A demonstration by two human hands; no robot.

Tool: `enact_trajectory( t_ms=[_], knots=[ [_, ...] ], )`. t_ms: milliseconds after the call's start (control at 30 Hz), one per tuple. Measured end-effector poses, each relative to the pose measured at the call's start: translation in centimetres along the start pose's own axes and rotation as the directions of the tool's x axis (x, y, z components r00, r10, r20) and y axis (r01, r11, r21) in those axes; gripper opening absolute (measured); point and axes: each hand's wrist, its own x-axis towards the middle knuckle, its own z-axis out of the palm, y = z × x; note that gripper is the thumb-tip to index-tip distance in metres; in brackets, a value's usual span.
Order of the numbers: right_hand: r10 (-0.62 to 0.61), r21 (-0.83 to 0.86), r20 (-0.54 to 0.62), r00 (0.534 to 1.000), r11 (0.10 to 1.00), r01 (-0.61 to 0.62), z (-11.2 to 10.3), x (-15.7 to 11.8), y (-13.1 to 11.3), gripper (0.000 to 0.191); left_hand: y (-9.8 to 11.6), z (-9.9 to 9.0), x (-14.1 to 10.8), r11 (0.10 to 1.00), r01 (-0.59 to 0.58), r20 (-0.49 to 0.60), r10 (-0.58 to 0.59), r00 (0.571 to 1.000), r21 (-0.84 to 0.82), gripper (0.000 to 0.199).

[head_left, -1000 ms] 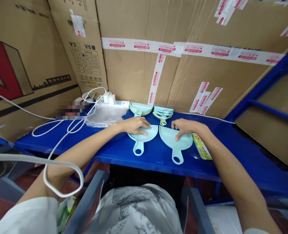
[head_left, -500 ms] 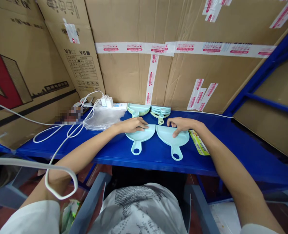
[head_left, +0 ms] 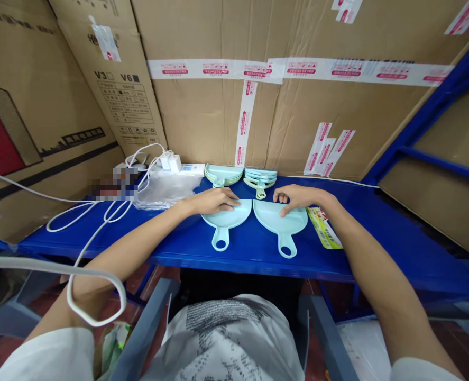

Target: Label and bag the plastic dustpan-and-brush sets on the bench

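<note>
Two light blue dustpans [head_left: 231,218] lie side by side on the blue table, their ringed handles toward me. The straight inner edges nearly meet. My left hand [head_left: 215,200] is at the far left rim of the left one, with fingers bent over it. At the far rim of the right dustpan [head_left: 284,223], my right hand [head_left: 296,198] has its thumb inside the pan and its other fingers curled behind. Fingertips behind the rims are partly hidden. Just beyond the hands stand a stack of pale blue and green dustpans [head_left: 223,174] and a second stack of smaller pans [head_left: 260,180].
Clear plastic bags [head_left: 166,188] lie at the left rear, beside white chargers [head_left: 171,161] and a looping white cable [head_left: 117,286]. A yellow-green printed card [head_left: 324,228] lies by my right forearm. Cardboard walls [head_left: 202,116] enclose the table [head_left: 393,238].
The view has shifted slightly. Both hands remain at the rims of the same two dustpans, which have hardly moved.
</note>
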Motion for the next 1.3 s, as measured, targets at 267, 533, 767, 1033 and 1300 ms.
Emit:
enact_trajectory(
  t_ms=[267, 533, 767, 1033, 1300],
  knots=[
    [-0.122, -0.171, -0.609, 0.784, 0.985, 0.021, 1.8, 1.1, -2.9, 0.035, 1.0, -2.3, 0.0, 0.978, 0.157, -0.347, -0.101, 0.932, 0.138, 0.034],
    [-0.025, -0.157, -0.487, 0.873, 0.986, -0.059, 2.6, 2.5, -3.2, 0.033, 0.5, -2.2, -0.3, 0.916, 0.257, -0.350, -0.141, 0.926, 0.309, 0.030],
    [-0.028, 0.027, -0.577, 0.816, 0.998, 0.052, 2.2, 2.7, -2.6, 0.038, 0.1, -2.3, -0.5, 0.891, 0.306, -0.391, -0.164, 0.906, 0.335, 0.030],
    [0.031, 0.266, -0.786, 0.618, 0.918, 0.293, 1.3, 0.2, -5.1, 0.037, -0.2, -2.5, -0.7, 0.874, 0.413, -0.578, -0.204, 0.790, 0.255, 0.030],
    [-0.413, -0.238, -0.743, 0.526, 0.898, 0.369, 5.5, -4.5, -14.7, 0.029, -0.7, -3.3, -0.5, 0.823, 0.504, -0.815, -0.468, 0.342, -0.261, 0.026]
  ],
)
